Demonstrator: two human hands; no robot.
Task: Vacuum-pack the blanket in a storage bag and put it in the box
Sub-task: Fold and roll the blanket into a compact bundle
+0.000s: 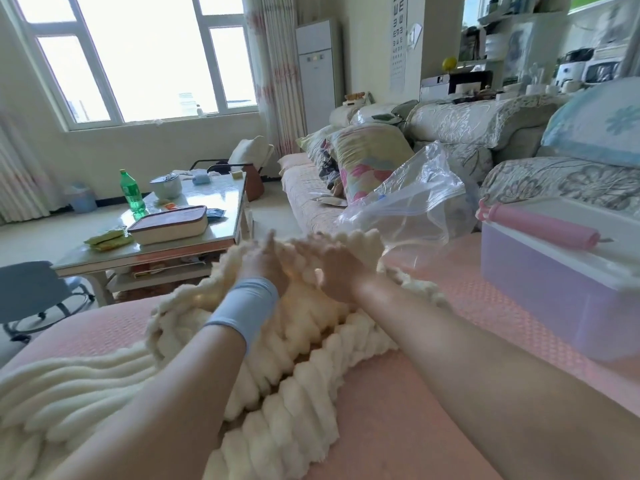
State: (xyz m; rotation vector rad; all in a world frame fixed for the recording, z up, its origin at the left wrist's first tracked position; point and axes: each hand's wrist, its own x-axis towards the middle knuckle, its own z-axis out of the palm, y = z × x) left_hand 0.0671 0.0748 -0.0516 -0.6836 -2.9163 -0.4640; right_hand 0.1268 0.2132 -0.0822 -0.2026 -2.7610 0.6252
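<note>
Fingers on both hands are blurred, so their grip cannot be told. Left hand [264, 261], with a blue wristband [242, 306], and right hand [334, 270] rest side by side on the cream blanket [304, 336], which is heaped on a pink cover [398, 410]. The clear bag [408, 206] lies just beyond. The box [540, 292] is to the right, with a pink pump [540, 227] on its lid.

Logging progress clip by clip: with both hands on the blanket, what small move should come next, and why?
Probably fold the blanket over once more into a tighter bundle. The left hand and right hand are on its bunched far end, but much of it trails loose toward the camera, and the clear storage bag lies empty just beyond. Blur hides the grip.
</note>
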